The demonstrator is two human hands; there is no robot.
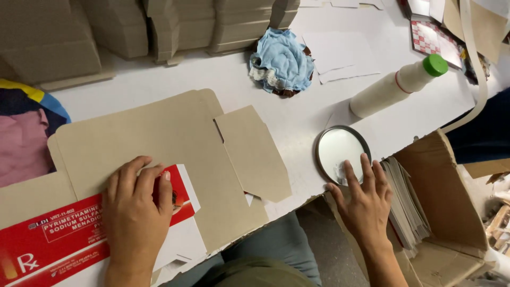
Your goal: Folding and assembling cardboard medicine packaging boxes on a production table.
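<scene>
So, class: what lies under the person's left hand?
The left hand presses flat on a red and white printed carton lying over a grey unfolded box blank. The print beneath the palm is covered.

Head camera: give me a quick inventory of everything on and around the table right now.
Flat carton blank: one, grey-brown, table centre-left, unfolded.
Printed carton sheet: one, red and white, under the left hand.
Stacked folded cartons: several piles, grey-brown, back of the table.
Cloth: one, light blue, crumpled, back centre.
Bottle: one, white with green cap, lying on its side, right.
Round lid: one, dark-rimmed with pale inside, by the right fingers.
Cardboard box: one, brown, open, holding a stack of paper leaflets.
Left hand: flat on the printed sheet.
Right hand: fingers touching the lid.
</scene>
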